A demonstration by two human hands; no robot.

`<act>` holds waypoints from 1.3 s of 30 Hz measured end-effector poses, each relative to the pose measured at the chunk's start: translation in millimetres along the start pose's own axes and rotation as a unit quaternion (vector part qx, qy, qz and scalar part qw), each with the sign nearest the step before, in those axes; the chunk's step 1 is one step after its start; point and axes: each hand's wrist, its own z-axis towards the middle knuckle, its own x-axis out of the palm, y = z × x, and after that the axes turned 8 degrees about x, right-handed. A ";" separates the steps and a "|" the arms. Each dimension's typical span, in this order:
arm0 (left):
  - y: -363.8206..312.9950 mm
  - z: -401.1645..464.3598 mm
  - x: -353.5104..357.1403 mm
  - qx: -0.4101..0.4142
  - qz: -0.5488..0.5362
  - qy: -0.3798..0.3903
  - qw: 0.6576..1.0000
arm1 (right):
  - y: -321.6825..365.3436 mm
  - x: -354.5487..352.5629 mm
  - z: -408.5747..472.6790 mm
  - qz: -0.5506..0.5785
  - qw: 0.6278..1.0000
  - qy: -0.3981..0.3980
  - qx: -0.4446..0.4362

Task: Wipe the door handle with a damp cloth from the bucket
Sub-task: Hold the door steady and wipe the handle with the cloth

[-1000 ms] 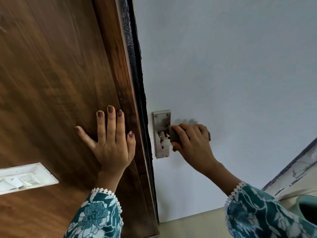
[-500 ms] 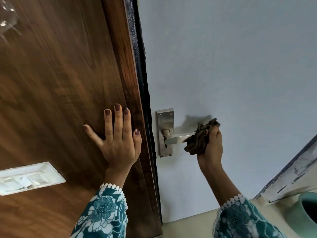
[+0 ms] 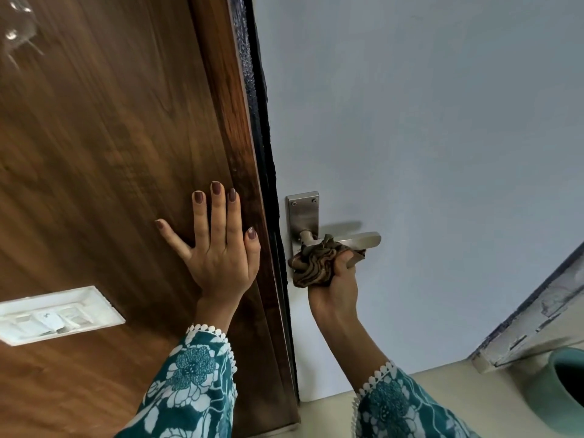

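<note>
A steel lever door handle (image 3: 363,239) on a steel backplate (image 3: 302,213) sits on the pale grey door (image 3: 426,137). My right hand (image 3: 336,286) grips a crumpled brown striped cloth (image 3: 316,262) from below and presses it against the underside of the lever near its base. The lever's free end shows bare to the right of the cloth. My left hand (image 3: 218,245) lies flat with fingers spread on the brown wooden panel (image 3: 110,153) left of the door edge. A teal bucket (image 3: 565,387) shows partly at the lower right.
A white switch plate (image 3: 57,312) is set in the wooden panel at lower left. A dark seal strip (image 3: 259,121) runs between panel and door. A chipped frame edge (image 3: 537,314) slants at right above the beige floor (image 3: 442,390).
My right hand has slid the cloth from the lever's outer end back toward the backplate, baring the tip. My left hand stays flat on the wooden panel.
</note>
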 end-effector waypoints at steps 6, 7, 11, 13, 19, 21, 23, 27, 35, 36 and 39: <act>1.1 -0.7 -0.6 0.003 0.003 0.006 1.000 | 10.9 8.3 -3.8 -0.095 0.995 -0.037 0.004; 1.5 -0.4 -0.7 0.004 0.004 0.006 1.000 | 22.2 10.3 -2.3 -0.110 0.993 -0.037 0.001; 1.7 -0.1 -0.9 0.003 -0.003 0.003 1.000 | 64.0 6.8 6.0 -0.146 0.986 -0.069 -0.043; 1.2 0.0 -1.1 0.002 -0.001 0.004 1.000 | 77.7 3.9 7.3 -0.151 0.984 -0.069 -0.059; 0.3 0.4 -0.4 0.001 0.003 0.004 1.000 | 28.6 7.6 -1.4 -0.141 0.989 -0.028 -0.032; 1.1 0.1 -0.9 0.001 0.003 0.006 1.000 | -4.5 17.4 -15.0 -0.146 0.989 -0.018 0.024; 1.7 -0.6 -1.7 0.005 0.001 0.007 1.000 | -17.5 25.5 -23.4 -0.134 0.989 -0.021 0.058; 2.4 -1.1 -1.8 0.006 -0.002 0.008 1.000 | -2.6 21.3 -15.9 -0.145 0.989 -0.028 0.030; 2.0 -0.6 -1.2 0.007 0.001 0.005 1.000 | 63.8 7.4 2.8 -0.183 0.979 -0.076 -0.035; 1.8 -0.4 -0.9 0.005 0.001 0.006 1.000 | 70.6 5.1 5.4 -0.196 0.977 -0.079 -0.039; 1.9 -0.9 -1.3 0.000 -0.001 0.009 1.000 | 81.2 1.1 7.4 -0.285 0.951 -0.106 -0.062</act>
